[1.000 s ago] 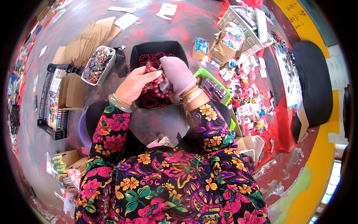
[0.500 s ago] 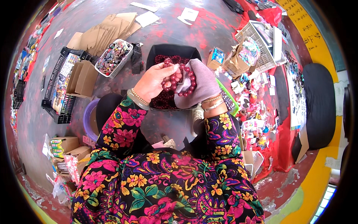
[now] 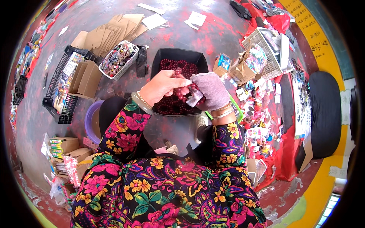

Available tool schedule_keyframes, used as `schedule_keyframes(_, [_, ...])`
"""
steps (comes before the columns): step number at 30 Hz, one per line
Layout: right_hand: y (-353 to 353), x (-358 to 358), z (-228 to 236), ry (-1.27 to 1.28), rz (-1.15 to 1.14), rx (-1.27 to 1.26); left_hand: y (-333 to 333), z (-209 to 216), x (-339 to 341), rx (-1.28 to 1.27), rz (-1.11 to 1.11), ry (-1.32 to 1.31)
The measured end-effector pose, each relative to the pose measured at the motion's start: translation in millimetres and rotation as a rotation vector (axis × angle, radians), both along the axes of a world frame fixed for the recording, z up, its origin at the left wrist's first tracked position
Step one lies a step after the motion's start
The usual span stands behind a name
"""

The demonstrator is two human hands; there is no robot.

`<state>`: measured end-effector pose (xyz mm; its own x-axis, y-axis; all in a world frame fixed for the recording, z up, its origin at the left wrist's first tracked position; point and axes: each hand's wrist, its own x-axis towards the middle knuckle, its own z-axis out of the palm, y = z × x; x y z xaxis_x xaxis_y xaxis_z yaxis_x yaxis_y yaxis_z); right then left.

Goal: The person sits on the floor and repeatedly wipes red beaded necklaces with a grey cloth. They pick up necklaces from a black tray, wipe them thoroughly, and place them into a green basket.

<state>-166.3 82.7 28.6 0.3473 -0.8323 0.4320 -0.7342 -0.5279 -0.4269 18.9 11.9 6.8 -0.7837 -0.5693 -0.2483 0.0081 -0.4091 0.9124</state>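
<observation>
Dark red bead bracelets (image 3: 178, 71) are held between my two hands, above a black open bin (image 3: 182, 54). My left hand (image 3: 164, 86) pinches them with thumb and forefinger, the thumb reaching to the cloth. A greyish-purple cloth (image 3: 213, 85) covers my right hand (image 3: 209, 91), which is closed around part of the beads; its fingers are mostly hidden. Inside the bin lie many more dark red beads (image 3: 167, 106). Both wrists wear bracelets.
Left of the bin stand a white basket (image 3: 121, 72) of small items, a black crate (image 3: 57, 108), a cardboard box (image 3: 85, 81) and a purple basin (image 3: 89, 119). To the right are a small carton (image 3: 220, 69), a beige crate (image 3: 262, 47) and scattered packaged goods (image 3: 262, 125).
My cloth-covered right hand has turned and closed over the beads, which stood out in a wide loop before. My left thumb now points further right, against the cloth.
</observation>
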Motion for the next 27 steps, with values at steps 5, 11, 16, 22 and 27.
schedule_keyframes(5, [9, 10, 10, -0.125, -0.162, 0.152, 0, -5, 3, 0.101, 0.036, 0.072])
schedule_keyframes(11, [-3, 5, -6, -0.968, -0.109, 0.442, -4, -6, 4, 0.251, 0.133, 0.214])
schedule_keyframes(16, [-3, -2, -1, -0.001, 0.000, -0.104, -1, -4, 1, 0.146, 0.023, 0.101])
schedule_keyframes(22, [2, 5, 3, 0.101, -0.177, 0.108, 1, -6, 1, 0.104, -0.066, 0.043])
schedule_keyframes(27, [7, 4, 6, -0.249, -0.098, 0.230, -1, -7, 1, 0.190, 0.070, 0.143])
